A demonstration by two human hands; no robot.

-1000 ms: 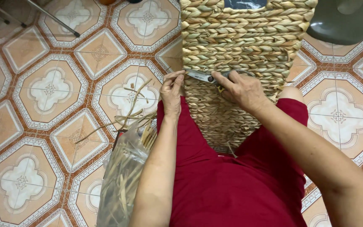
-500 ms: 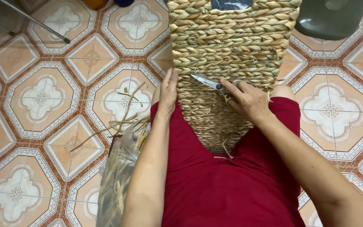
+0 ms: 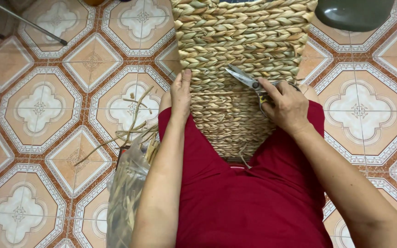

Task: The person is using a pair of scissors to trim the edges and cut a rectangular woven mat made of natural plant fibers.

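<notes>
Two hands work a woven basket (image 3: 240, 55) resting across red-clad knees | left hand (image 3: 181, 92) lies flat, fingers extended, on the basket's left edge | right hand (image 3: 288, 106) grips scissors (image 3: 244, 77), blades parted over the weave | bag of cut fibre (image 3: 127, 188) lower left of the basket

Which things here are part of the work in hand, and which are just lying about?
In use: woven mat, steadied by the left hand; scissors, held in the right hand.

Lying about: clear bag of dried stalks, loose stalks on the tiled floor, dark green stool, metal rod.
</notes>
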